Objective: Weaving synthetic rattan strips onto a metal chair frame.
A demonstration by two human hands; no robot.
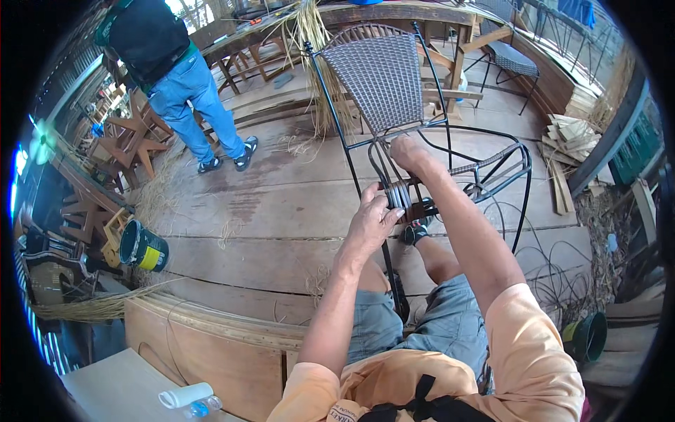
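A chair [376, 77] with a black metal frame and a grey-brown woven backrest stands before me. Its seat opening [450, 158] is bare frame, with dark flat strands [397, 193] wound along the side nearest my hands. My left hand [369, 221] grips this wound side, its thumb lying along the strands. Farther forward, close under the backrest, my right hand [411, 155] is closed in a fist beside the looped strands. What lies inside that fist is hidden.
A person in jeans [193, 91] stands at the far left. A dark bucket [143, 246] is on the plank floor. Long straw-coloured fibres [313, 63] hang from the workbench [394, 12]. Another woven chair [510, 60] stands at the back right, near stacked wood pieces [576, 141]. Loose cords [555, 264] curl on the right.
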